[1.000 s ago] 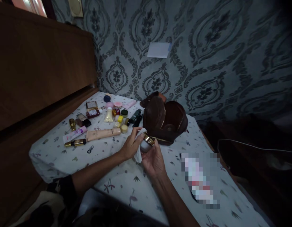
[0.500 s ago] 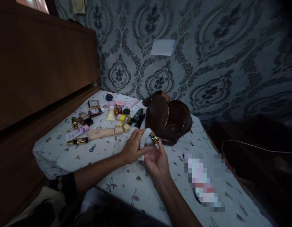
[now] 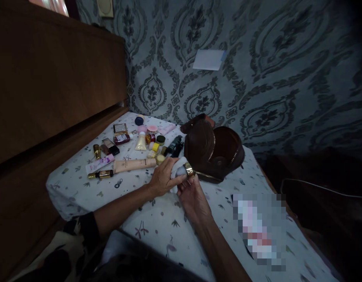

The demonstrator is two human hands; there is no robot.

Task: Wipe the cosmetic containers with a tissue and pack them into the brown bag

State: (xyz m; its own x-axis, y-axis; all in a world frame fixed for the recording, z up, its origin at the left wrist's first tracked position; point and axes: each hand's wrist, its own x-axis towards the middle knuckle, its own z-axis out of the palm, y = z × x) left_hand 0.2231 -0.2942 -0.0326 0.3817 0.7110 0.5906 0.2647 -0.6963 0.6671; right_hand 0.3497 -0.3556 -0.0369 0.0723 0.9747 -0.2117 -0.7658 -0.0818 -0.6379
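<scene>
My right hand point(image 3: 194, 197) holds a small jar with a gold band point(image 3: 188, 169) from below, just above the bed sheet. My left hand point(image 3: 163, 178) presses a white tissue point(image 3: 179, 166) around the jar's body. Both hands meet right in front of a brown leather bag point(image 3: 216, 152) that stands with its mouth gaping. Most of the jar is covered by the tissue and my fingers.
Several cosmetics lie on the patterned white sheet point(image 3: 157, 231) to the left: a long beige tube point(image 3: 134, 165), a pink tube point(image 3: 99, 163), a gold-capped bottle point(image 3: 101, 174), small jars and compacts. A wooden headboard point(image 3: 51, 90) rises left. Patterned wall behind. A blurred packet point(image 3: 258, 229) lies at right.
The tissue, first loose beside the jar, is now wrapped over it by my left hand. Both hands moved slightly up and towards the bag; the view shifted a little.
</scene>
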